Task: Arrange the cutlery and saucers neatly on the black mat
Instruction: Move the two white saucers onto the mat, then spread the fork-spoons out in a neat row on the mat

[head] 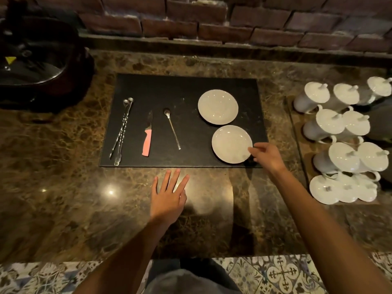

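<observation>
The right hand (pixel 267 156) is pinching the rim of the near saucer (pixel 231 144) at the mat's (pixel 186 90) right corner; the left hand (pixel 168 196) is resting open, fingers spread, on the tabletop (pixel 63 198) just below the mat.

Right hand (pixel 266 154) touches the near saucer (pixel 231 144); a second saucer (pixel 218 106) lies beyond it, with spoon (pixel 171 128), knife (pixel 147 134) and long stirrers (pixel 122 130) leftward on the mat (pixel 186 85).

Right hand (pixel 267 155) at near saucer (pixel 231 144)
</observation>
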A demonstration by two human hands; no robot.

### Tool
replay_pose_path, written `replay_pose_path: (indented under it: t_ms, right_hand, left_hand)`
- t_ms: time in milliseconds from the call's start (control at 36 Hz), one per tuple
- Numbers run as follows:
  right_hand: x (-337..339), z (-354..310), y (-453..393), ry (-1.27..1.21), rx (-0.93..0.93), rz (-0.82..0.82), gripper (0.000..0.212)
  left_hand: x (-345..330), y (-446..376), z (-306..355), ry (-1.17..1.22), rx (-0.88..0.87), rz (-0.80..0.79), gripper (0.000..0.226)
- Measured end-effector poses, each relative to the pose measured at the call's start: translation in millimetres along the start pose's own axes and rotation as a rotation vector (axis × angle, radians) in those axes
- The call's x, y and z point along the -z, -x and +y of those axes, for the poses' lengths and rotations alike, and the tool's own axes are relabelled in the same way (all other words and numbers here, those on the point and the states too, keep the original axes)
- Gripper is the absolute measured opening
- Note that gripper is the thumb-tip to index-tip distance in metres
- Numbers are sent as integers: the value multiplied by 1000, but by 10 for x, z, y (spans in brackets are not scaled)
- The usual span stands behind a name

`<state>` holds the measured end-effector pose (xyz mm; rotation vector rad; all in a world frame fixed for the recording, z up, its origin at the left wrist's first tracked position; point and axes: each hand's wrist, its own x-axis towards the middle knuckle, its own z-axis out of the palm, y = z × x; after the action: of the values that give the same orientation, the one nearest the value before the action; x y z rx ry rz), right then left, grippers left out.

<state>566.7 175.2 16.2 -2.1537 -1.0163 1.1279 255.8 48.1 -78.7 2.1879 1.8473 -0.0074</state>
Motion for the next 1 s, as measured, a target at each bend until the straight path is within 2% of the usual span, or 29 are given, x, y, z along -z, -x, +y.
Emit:
replay_pose_path:
  t_ms: [167,333,444,583,750,1000]
  right_hand:
    - [-159,-168,332,24,74,-76,40]
    - [-523,-330,625,76,170,-220,36]
    - [-961,-445,825,98,213,-345,35]
    - [-1552,-610,1033,105,258,-423,24]
    - [-2265,-882,1229,105,263,-419,23]
    - [-3103,-1276,1329,65,235,-249,16]
  left_hand:
    - [199,-7,-78,3,-19,-148,58]
    - [464,19,-290,43,69,-52,55]
    - [655,96,-786,32,164,12,57]
    - [837,128,-1474,95,283,112,59]
    - [955,-38,-2209,117,285,176,55]
    - [1028,-515,-3206,123,237,195,55]
